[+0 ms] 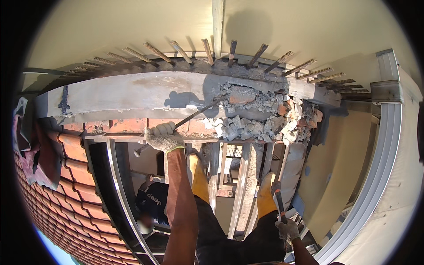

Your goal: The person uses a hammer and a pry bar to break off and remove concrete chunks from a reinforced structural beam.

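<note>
My left hand [164, 136], in a pale knitted glove, is closed round a long steel chisel [194, 115]. The chisel slants up to the right, its tip at the broken part of a grey concrete beam [132, 92]. Exposed brick [242, 94] and loose rubble [249, 128] lie around that tip. Low on the right, my gloved right hand [288, 229] grips the dark handle of a hammer [279, 201], well apart from the chisel. The hammer's head is hard to make out beside my yellow boot [266, 196].
Rusty rebar stubs [205, 52] stick out behind the beam. Metal rafters [240, 187] with open gaps run under my legs. Below, on the left, is another person in a dark shirt [152, 201]. Roof tiles [79, 176] slope away at left; metal framing [382, 176] stands at right.
</note>
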Demonstrator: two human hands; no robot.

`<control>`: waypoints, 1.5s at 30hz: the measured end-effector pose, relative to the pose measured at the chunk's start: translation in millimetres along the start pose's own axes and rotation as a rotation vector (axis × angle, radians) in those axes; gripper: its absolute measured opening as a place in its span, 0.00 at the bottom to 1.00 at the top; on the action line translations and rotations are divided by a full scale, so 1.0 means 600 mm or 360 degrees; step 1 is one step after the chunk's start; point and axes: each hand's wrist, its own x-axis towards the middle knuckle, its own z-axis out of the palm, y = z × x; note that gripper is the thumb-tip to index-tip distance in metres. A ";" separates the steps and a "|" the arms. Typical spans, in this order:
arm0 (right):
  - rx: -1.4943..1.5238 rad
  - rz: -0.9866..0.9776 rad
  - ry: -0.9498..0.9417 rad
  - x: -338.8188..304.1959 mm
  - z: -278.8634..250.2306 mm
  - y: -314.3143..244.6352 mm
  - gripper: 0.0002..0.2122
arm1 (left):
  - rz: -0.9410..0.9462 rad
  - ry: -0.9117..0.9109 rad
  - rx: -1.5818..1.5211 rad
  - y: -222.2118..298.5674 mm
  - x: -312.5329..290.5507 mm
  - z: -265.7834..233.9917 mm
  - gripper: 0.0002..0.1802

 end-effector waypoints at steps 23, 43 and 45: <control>0.0183 0.0070 0.0088 0.097 -0.070 0.140 0.06 | 0.0327 -0.1020 0.0386 -0.078 -0.194 0.212 0.22; 0.0359 -0.0018 -0.0034 0.154 -0.049 0.010 0.11 | 0.0345 -0.0621 0.0181 -0.062 -0.169 0.138 0.22; 0.0102 -0.0284 0.0129 0.148 -0.041 -0.001 0.13 | 0.0311 -0.0607 0.0159 -0.043 -0.178 0.132 0.22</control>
